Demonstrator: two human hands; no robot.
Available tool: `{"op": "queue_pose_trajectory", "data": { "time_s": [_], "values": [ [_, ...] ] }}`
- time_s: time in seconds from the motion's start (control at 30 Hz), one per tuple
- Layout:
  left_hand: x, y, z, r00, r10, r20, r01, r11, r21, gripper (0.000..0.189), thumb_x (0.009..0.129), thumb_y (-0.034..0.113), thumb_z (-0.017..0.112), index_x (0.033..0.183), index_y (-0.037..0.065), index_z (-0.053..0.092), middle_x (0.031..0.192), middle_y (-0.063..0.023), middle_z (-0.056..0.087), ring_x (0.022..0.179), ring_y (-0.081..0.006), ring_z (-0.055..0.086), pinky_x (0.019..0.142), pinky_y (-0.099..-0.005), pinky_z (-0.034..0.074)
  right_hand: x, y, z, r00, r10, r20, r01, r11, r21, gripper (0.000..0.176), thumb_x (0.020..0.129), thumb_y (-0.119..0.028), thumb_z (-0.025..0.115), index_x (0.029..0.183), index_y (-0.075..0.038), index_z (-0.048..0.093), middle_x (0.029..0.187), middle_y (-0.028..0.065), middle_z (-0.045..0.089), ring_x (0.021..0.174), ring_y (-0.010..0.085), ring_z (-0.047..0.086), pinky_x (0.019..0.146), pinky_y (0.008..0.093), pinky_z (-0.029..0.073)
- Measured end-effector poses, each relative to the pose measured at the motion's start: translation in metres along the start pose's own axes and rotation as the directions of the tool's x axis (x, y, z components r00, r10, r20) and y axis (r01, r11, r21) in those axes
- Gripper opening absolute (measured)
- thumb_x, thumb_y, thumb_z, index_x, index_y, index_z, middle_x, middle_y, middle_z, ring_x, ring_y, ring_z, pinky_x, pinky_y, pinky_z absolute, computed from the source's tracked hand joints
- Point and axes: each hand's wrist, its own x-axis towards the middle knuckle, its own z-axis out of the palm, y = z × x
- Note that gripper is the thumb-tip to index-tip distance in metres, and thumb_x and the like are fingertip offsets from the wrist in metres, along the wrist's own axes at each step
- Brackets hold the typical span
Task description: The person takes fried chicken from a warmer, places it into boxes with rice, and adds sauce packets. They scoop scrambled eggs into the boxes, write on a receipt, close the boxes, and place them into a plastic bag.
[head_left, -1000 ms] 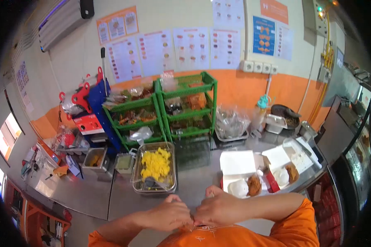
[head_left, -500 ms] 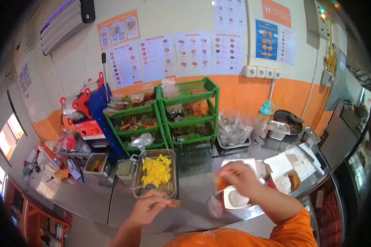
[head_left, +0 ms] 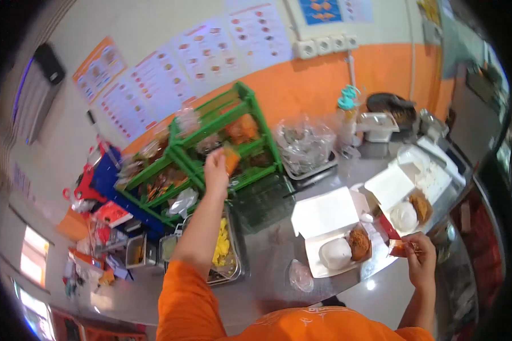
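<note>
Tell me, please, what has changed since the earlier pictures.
The left hand has swung forward toward the green rack, holding a blurred orange packet; the right hand has parted from it, moving rightward past the nearer box, with another packet. That box and the farther box remain open, food inside.

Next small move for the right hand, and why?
Probably lower the small reddish packet into the nearest box: the right hand holds it beside that box's near edge, the lid is open, and a white mound and brown piece sit inside.
</note>
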Motion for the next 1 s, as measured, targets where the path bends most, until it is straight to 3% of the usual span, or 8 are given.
{"op": "queue_pose_trajectory", "data": {
  "time_s": [0.07, 0.3, 0.4, 0.5, 0.6, 0.67, 0.73, 1.0],
  "values": [
    [0.052, -0.019, 0.022, 0.853, 0.509, 0.11, -0.505, 0.755, 0.417, 0.013, 0.086, 0.011, 0.052, 0.096, 0.007, 0.06, 0.087, -0.0065, 0.06, 0.081, -0.0162, 0.056, 0.072, -0.0301, 0.044, -0.013, -0.001, -0.013, 0.998, -0.049, -0.043, 0.041, 0.984, -0.172, 0.008, 0.074, 0.003, 0.057, 0.079, -0.004, 0.06, 0.075, 0.0081, 0.06, 0.069, 0.0235, 0.053, 0.074, 0.0328, 0.037],
    [0.134, -0.077, 0.059, 0.807, 0.408, 0.426, -0.576, 0.703, 0.417, 0.018, 0.083, 0.015, 0.055, 0.097, 0.005, 0.06, 0.097, -0.0108, 0.06, 0.095, -0.0258, 0.056, 0.087, -0.0352, 0.04, -0.08, 0.031, -0.061, 0.985, 0.126, -0.12, -0.158, 0.936, -0.316, 0.016, 0.07, 0.006, 0.059, 0.08, -0.007, 0.06, 0.072, 0.0031, 0.062, 0.068, 0.0196, 0.056, 0.078, 0.0327, 0.035],
    [0.07, -0.038, 0.082, 0.864, 0.321, 0.389, -0.497, 0.416, 0.761, 0.035, 0.084, 0.02, 0.055, 0.116, 0.008, 0.051, 0.119, -0.0107, 0.051, 0.112, -0.0276, 0.046, 0.093, -0.0357, 0.036, -0.087, 0.003, -0.08, 0.988, 0.136, -0.07, -0.153, 0.889, -0.432, 0.016, 0.069, 0.003, 0.062, 0.08, -0.008, 0.061, 0.073, 0.0013, 0.062, 0.068, 0.0188, 0.056, 0.077, 0.0325, 0.035],
    [0.024, -0.03, 0.06, 0.843, 0.335, 0.422, -0.496, 0.787, 0.367, 0.029, 0.082, 0.021, 0.059, 0.105, 0.004, 0.054, 0.115, -0.0133, 0.051, 0.112, -0.025, 0.045, 0.096, -0.0366, 0.032, -0.085, -0.003, -0.083, 0.977, 0.212, -0.035, -0.2, 0.842, -0.501, 0.013, 0.07, -0.002, 0.064, 0.08, -0.009, 0.062, 0.073, -0.0004, 0.062, 0.07, 0.0184, 0.055, 0.077, 0.0319, 0.034],
    [-0.082, -0.013, 0.014, 0.672, 0.334, 0.661, -0.607, 0.759, 0.235, 0.016, 0.075, 0.005, 0.062, 0.072, 0.003, 0.046, 0.108, -0.0115, 0.053, 0.111, -0.0274, 0.046, 0.097, -0.0362, 0.03, -0.068, 0.001, -0.091, 0.988, 0.151, 0.03, -0.107, 0.813, -0.572, 0.008, 0.072, -0.008, 0.063, 0.079, -0.011, 0.062, 0.071, -0.001, 0.062, 0.071, 0.0186, 0.053, 0.077, 0.0317, 0.034],
    [-0.142, -0.023, -0.029, 0.697, 0.132, 0.705, -0.472, 0.825, 0.312, 0.016, 0.069, -0.001, 0.064, 0.069, 0.004, 0.049, 0.098, -0.0104, 0.056, 0.107, -0.026, 0.049, 0.096, -0.0359, 0.032, -0.04, 0.015, -0.093, 0.992, 0.083, 0.099, -0.006, 0.798, -0.602, 0.005, 0.074, -0.011, 0.062, 0.079, -0.013, 0.062, 0.071, -0.0005, 0.062, 0.071, 0.0192, 0.053, 0.076, 0.0319, 0.034],
    [-0.193, -0.046, -0.068, 0.757, -0.238, 0.609, 0.014, 0.937, 0.349, 0.014, 0.07, -0.004, 0.062, 0.071, 0.004, 0.051, 0.088, -0.0081, 0.058, 0.1, -0.0221, 0.052, 0.091, -0.0335, 0.037, -0.005, 0.033, -0.088, 0.992, 0.068, 0.102, 0.017, 0.748, -0.663, 0.004, 0.075, -0.014, 0.061, 0.078, -0.014, 0.063, 0.072, 0.0019, 0.063, 0.072, 0.0205, 0.053, 0.074, 0.0328, 0.034],
    [-0.387, -0.014, -0.074, 0.908, -0.413, 0.077, 0.318, 0.797, 0.514, 0.021, 0.077, -0.002, 0.058, 0.097, 0.005, 0.058, 0.078, -0.0051, 0.061, 0.093, -0.0191, 0.058, 0.089, -0.0332, 0.039, 0.102, 0.115, -0.047, 0.974, 0.028, 0.226, 0.061, 0.923, -0.379, 0.019, 0.077, -0.011, 0.058, 0.095, -0.008, 0.059, 0.081, 0.0098, 0.064, 0.077, 0.0272, 0.061, 0.071, 0.0376, 0.043]
  ]
}}
